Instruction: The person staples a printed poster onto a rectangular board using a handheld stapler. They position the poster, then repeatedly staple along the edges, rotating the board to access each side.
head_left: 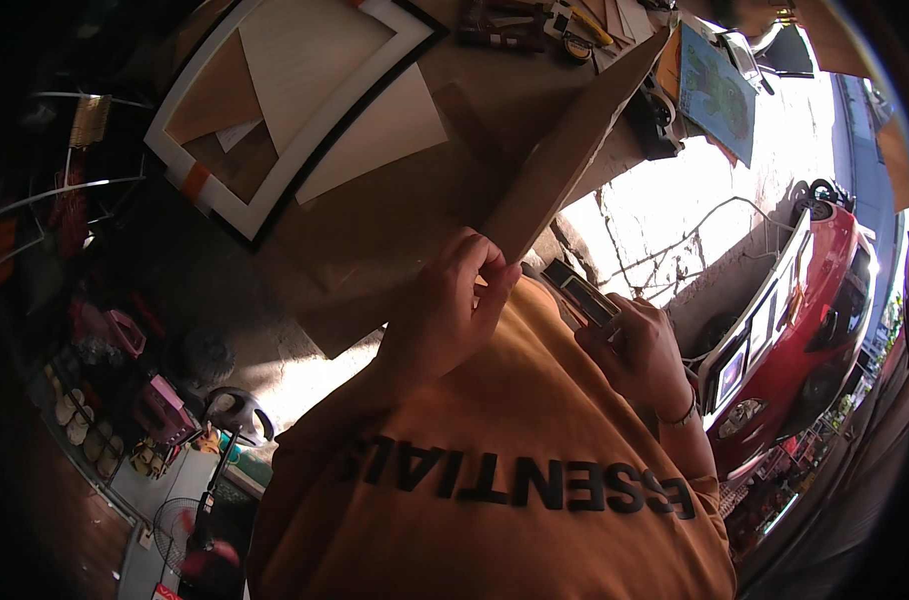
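My left hand is at the near corner of the brown work table. Its fingers are curled and the thumb and fingertips come together; whatever may be between them is too small or hidden to make out. To the right, just past the table edge, my right hand grips a dark, narrow rectangular object with a lighter strip inside its outline. I cannot tell its kind. On the table's far left lies a picture frame with a black edge, a wide white border and orange patches.
White sheets lie under and inside the frame. At the back are a yellow-handled tool, a black device and a blue picture. Framed pictures lean by a red car on the right. A fan stands lower left.
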Tool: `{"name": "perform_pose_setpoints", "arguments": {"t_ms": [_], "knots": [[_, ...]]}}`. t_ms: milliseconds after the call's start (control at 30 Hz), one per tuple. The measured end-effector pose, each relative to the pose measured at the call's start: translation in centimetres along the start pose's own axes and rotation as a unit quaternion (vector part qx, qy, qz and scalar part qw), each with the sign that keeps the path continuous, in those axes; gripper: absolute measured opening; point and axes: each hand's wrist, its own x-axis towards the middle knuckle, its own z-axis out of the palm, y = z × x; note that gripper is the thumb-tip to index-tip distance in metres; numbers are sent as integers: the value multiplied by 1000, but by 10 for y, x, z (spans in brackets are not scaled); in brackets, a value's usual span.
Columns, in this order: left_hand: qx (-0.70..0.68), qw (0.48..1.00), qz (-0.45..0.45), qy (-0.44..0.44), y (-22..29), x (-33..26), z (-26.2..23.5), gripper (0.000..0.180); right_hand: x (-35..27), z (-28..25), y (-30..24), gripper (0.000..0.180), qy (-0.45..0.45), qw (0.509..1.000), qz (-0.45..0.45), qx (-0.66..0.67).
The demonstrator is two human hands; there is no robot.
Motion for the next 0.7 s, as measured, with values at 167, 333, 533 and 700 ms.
{"name": "perform_pose_setpoints", "arguments": {"t_ms": [167, 333, 533, 700], "knots": [[-10, 998, 31, -48, -10, -4, 3, 19, -9, 0, -1, 17, -11, 1000, -11, -13], [-48, 993, 97, -48, -27, -1, 12, 20, -11, -2, -6, 18, -3, 1000, -10, -1], [-98, 980, 149, -88, -37, 2, 19, 15, -7, -9, -1, 21, -41, 998, -28, -42], [-109, 980, 137, -95, -39, -1, 22, 13, -3, -10, 3, 27, -62, 997, -14, -38]]}}
